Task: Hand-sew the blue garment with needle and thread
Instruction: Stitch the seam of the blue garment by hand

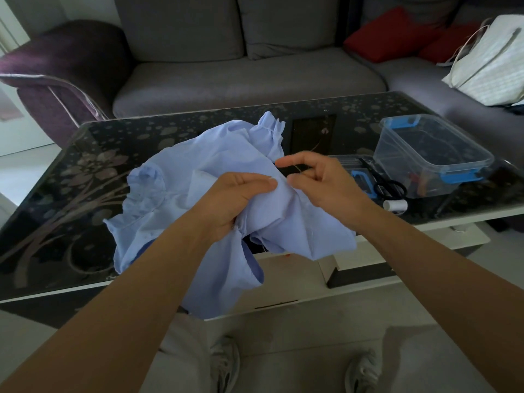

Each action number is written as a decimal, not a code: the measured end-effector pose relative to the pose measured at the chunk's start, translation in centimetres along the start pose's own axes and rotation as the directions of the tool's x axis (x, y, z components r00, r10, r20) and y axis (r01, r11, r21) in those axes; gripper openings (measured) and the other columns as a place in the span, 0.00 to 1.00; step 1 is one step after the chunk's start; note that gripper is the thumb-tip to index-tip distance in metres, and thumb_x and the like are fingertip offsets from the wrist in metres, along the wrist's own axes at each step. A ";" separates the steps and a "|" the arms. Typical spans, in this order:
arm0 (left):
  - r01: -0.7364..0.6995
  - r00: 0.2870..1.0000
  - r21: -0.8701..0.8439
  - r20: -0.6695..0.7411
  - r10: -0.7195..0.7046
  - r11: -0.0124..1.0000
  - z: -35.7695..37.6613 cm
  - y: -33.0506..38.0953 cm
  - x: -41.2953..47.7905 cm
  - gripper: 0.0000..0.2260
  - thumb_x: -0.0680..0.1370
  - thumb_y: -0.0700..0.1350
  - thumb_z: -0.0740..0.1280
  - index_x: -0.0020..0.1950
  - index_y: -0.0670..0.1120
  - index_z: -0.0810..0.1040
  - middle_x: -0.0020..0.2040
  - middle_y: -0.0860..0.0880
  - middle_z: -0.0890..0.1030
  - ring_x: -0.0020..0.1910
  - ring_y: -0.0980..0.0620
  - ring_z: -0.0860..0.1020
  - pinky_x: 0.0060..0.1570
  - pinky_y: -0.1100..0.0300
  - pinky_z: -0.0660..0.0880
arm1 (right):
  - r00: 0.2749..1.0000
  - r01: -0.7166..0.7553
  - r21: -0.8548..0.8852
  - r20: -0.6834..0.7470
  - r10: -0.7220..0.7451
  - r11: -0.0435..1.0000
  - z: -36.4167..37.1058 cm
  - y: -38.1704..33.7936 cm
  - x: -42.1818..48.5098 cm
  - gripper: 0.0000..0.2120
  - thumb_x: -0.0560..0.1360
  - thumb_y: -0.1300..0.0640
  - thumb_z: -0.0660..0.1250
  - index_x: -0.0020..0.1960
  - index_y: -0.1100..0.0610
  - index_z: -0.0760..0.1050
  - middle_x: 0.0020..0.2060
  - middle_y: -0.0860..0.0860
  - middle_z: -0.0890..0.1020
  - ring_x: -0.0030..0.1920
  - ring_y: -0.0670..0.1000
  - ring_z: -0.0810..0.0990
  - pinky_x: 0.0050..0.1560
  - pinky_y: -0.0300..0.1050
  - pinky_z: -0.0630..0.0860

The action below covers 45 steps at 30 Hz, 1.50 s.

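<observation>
To the right of the blue garment (181, 191) stands a clear plastic box (431, 148) with blue clips. Between the box and the garment lies a flat clear lid (347, 163), with black scissors (388, 185) on it. A white spool (395, 206) sits just in front of the scissors.

Both hands cover the middle of the garment. The left hand (241, 199) grips a bunch of the cloth, thumb pressed on top. The right hand (320, 182), touching the garment's right side, has its fingers curled and pinches a thin thread (298, 167). A needle is too small to make out.

The garment lies crumpled on the near part of the bench (85, 180), and its lower folds hang over the front edge. The bench has a dark glass top with a pale flower pattern.

Beyond the garment runs a grey sofa (226, 66) with a purple armrest (65, 61) at its far left. At the far right are red cushions (388, 32) and a white bag (490, 63). Below the garment, shoes (224, 364) rest on a pale floor.

Counted:
- one garment
- two hands
- one box
- one lid
- one pair of scissors
- one spool
- two red cushions
- one bag
- two shoes
</observation>
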State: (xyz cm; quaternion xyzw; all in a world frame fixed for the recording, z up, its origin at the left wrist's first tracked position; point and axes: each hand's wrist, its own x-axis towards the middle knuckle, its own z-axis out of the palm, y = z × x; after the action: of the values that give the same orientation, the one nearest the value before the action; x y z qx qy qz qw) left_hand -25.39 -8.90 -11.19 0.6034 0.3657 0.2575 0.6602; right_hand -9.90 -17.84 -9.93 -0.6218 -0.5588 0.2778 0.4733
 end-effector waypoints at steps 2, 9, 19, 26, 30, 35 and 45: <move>-0.019 0.999 0.062 0.052 0.016 0.998 0.0 0.2 -0.3 0.07 0.78 0.42 0.69 0.53 0.42 0.83 0.55 0.45 0.84 0.58 0.49 0.80 0.61 0.52 0.76 | 0.993 -0.039 -0.031 0.112 0.042 0.999 0.2 0.0 0.0 0.08 0.79 0.57 0.65 0.56 0.56 0.79 0.33 0.52 0.79 0.28 0.39 0.74 0.30 0.27 0.67; -0.088 0.994 0.391 0.100 0.053 0.916 -1.5 0.4 -0.6 0.13 0.73 0.31 0.69 0.50 0.48 0.82 0.47 0.49 0.84 0.47 0.54 0.82 0.45 0.66 0.78 | 0.995 -0.058 -0.143 0.070 0.068 0.988 -0.4 1.6 0.8 0.12 0.76 0.53 0.69 0.37 0.57 0.73 0.25 0.49 0.69 0.25 0.41 0.67 0.30 0.30 0.65; -0.049 0.988 0.524 -0.101 0.119 0.851 -3.5 0.8 -0.6 0.09 0.74 0.34 0.69 0.39 0.47 0.83 0.38 0.46 0.81 0.36 0.55 0.75 0.40 0.62 0.73 | 0.986 -0.144 -0.184 -0.109 0.125 0.972 -0.4 3.1 1.5 0.14 0.77 0.56 0.69 0.34 0.57 0.70 0.26 0.50 0.68 0.28 0.44 0.67 0.29 0.25 0.65; -0.138 0.927 0.448 -0.256 0.274 0.884 -2.1 0.9 0.0 0.10 0.83 0.41 0.58 0.46 0.42 0.77 0.40 0.50 0.76 0.39 0.56 0.72 0.44 0.63 0.71 | 0.994 -0.107 -0.097 -0.021 0.106 0.990 -0.4 2.6 1.0 0.14 0.76 0.51 0.69 0.35 0.55 0.71 0.24 0.47 0.71 0.25 0.40 0.69 0.29 0.27 0.66; -0.023 0.940 0.184 -0.330 0.083 0.983 -0.6 0.9 -0.1 0.13 0.83 0.45 0.56 0.39 0.50 0.70 0.46 0.43 0.76 0.46 0.47 0.74 0.54 0.49 0.75 | 0.994 -0.098 0.048 0.056 0.095 0.994 -0.6 2.0 0.5 0.12 0.77 0.56 0.68 0.36 0.56 0.71 0.20 0.42 0.71 0.22 0.39 0.69 0.28 0.27 0.66; 0.029 0.976 0.050 -0.219 -0.017 0.998 -1.1 0.9 0.0 0.05 0.76 0.47 0.67 0.49 0.45 0.78 0.49 0.42 0.81 0.47 0.45 0.80 0.49 0.50 0.78 | 0.992 -0.103 0.073 0.078 0.097 0.992 -0.9 2.0 0.3 0.11 0.76 0.54 0.69 0.37 0.56 0.72 0.22 0.43 0.71 0.23 0.41 0.68 0.28 0.32 0.65; -0.048 0.999 0.123 -0.016 0.051 0.991 -0.7 0.7 -0.4 0.15 0.75 0.45 0.72 0.56 0.37 0.81 0.49 0.42 0.85 0.42 0.53 0.84 0.42 0.60 0.82 | 0.988 -0.096 0.118 0.132 0.080 0.988 -0.9 1.6 -0.2 0.07 0.73 0.55 0.70 0.39 0.56 0.76 0.26 0.47 0.73 0.25 0.41 0.67 0.28 0.32 0.65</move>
State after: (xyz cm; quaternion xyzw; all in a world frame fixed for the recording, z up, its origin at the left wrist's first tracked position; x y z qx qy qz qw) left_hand -26.11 -8.63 -10.40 0.6491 0.3720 0.2566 0.6119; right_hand -8.45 -18.21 -11.02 -0.5964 -0.5413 0.3715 0.4618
